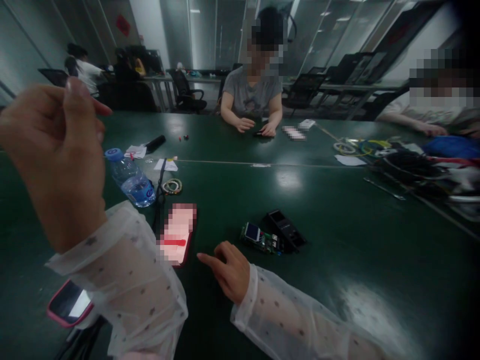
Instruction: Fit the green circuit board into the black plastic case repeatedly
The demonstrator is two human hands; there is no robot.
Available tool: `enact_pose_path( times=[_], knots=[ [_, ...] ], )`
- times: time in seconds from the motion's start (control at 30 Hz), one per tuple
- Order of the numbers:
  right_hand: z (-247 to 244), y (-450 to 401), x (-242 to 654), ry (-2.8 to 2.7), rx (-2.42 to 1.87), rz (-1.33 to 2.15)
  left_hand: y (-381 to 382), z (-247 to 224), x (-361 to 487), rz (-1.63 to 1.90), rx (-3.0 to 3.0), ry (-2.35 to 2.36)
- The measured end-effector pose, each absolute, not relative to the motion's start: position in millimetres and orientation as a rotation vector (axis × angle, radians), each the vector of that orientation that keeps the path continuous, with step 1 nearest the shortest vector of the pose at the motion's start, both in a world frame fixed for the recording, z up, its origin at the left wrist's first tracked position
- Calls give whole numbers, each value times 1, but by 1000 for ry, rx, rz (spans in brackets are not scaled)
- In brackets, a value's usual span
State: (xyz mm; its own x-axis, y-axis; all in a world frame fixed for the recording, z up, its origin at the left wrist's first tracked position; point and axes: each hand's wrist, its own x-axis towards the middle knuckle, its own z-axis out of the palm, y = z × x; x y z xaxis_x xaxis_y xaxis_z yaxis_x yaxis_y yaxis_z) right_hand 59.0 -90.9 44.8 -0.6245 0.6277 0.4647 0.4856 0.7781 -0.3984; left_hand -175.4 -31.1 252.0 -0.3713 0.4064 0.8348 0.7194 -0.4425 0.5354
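Raised at the upper left, close to the camera, my left hand [65, 160] has its fingers curled in and the thumb up against them; no object shows in it. My right hand [230, 270] is low over the dark green table, its index finger stretched left and the other fingers loosely bent, holding nothing. That fingertip is just right of a phone with a lit pink screen [180, 227], apart from it. Beyond my right hand lies a green circuit board with a small display [258, 237], against a black casing [285, 229].
Left of the phone are a water bottle [133, 182], a bracelet [172, 186] and a black strap. A pink-edged device [69, 302] is at lower left. Cables [408, 167] pile up at right. One person sits across the table, another at far right.
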Motion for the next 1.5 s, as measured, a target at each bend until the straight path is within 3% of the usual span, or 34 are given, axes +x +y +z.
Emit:
enact_pose_path(
  times=[0.2, 0.43, 0.6, 0.83, 1.5],
  knots=[
    [43, -115, 132, -2145, -818, -35, -25, 255, -117, -1531, -1830, -1542],
    [41, -91, 210, -1890, -1134, -343, -37, 160, 0, -1353, -2468, -1487],
    [32, -78, 238, -1906, -1259, -198, -67, 97, 10, -1098, -2794, -1526],
    [23, -68, 247, -1938, -1303, 67, -63, 48, -4, -1216, -2909, -1647],
    [17, -58, 250, -1748, -1373, 551, -55, 40, -4, -1574, -2937, -1887]
  ],
)
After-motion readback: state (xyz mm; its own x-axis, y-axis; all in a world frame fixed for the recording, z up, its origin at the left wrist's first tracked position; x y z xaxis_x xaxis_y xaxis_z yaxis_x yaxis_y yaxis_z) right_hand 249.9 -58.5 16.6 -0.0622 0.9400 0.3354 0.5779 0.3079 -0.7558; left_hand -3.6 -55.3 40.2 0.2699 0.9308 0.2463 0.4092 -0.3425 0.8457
